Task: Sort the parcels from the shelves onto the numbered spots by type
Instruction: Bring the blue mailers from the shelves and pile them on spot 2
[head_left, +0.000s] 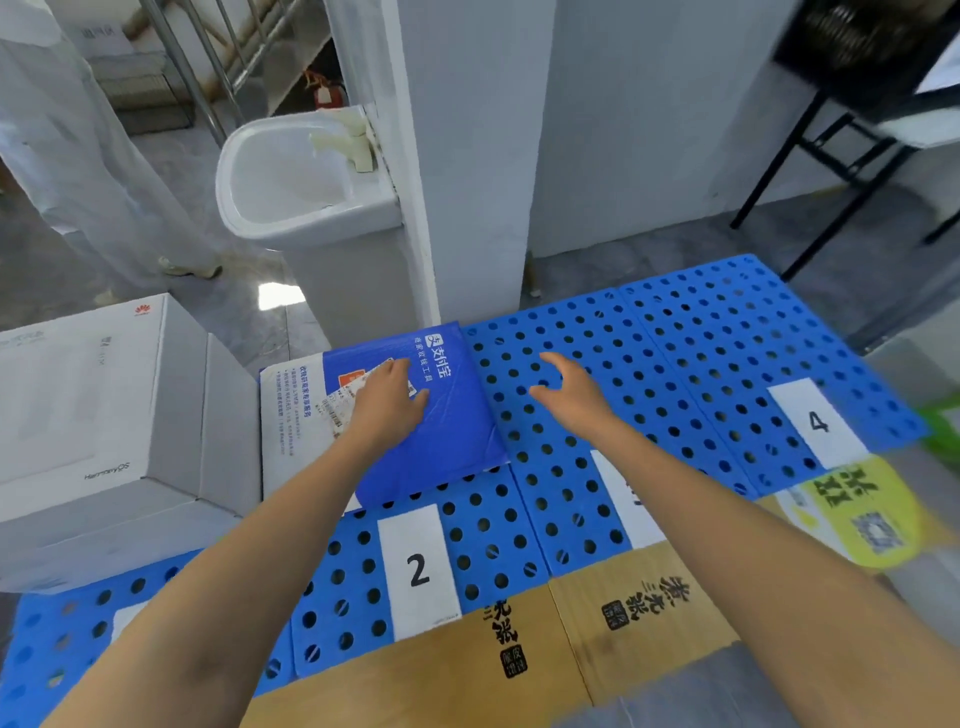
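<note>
Where left hand (387, 402) rests, blue mailer (441, 452) looks crinkled, perhaps plastic.

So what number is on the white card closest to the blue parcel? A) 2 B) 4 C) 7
A: the white card lying just on the near side of the blue parcel reads 2, while the card marked 4 sits far off to the right.

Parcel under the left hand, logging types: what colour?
Blue parcel, white at one end; head view.
</note>
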